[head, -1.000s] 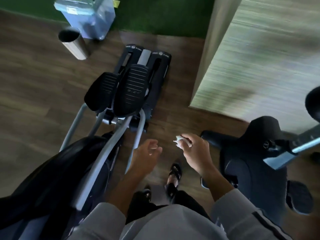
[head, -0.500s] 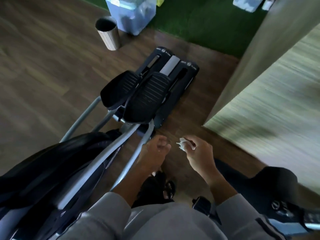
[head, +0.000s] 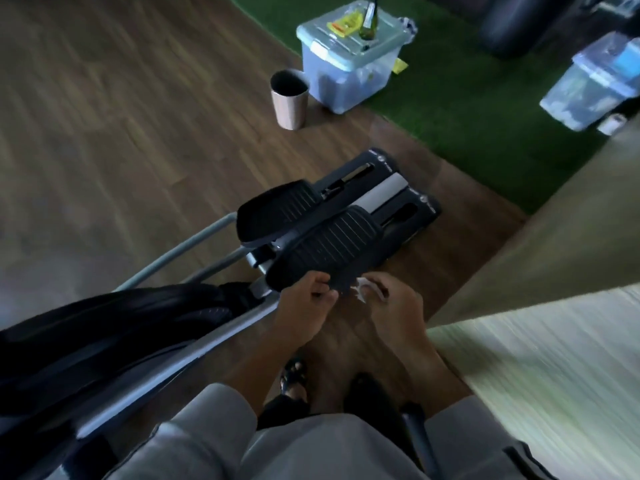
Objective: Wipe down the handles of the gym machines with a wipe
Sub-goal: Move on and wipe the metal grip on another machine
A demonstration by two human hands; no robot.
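Both hands hover close together: right hand [head: 398, 306] pinches a wipe [head: 360, 289], left hand [head: 304, 299] loosely curled.

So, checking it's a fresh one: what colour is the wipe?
White; the wipe shows only in the head view, pinched in the right hand.

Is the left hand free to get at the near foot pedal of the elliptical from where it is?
Probably yes: the left hand sits right at the near pedal edge, nothing between them. The right hand holds the wipe.
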